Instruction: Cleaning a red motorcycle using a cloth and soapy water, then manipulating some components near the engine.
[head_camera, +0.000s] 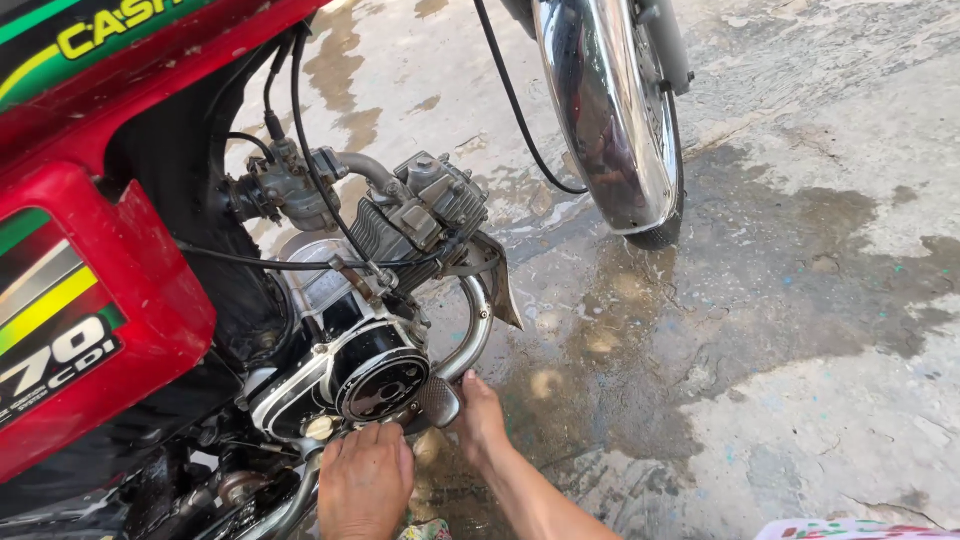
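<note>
While I crouch beside red motorbike (90, 300): left hand (365, 480) rests flat, fingers loose, under engine cover (380, 385); right hand (482, 420) touches foot peg (438, 402), grip unclear; wet concrete floor (800, 300).

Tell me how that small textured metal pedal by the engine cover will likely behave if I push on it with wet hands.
The pedal looks like solid metal, so probably stiff, not floppy. Its cross-hatched face should give some grip, though the wet concrete floor hints at slick surfaces. The right hand touches it; the left hand rests beside the engine cover.
</note>
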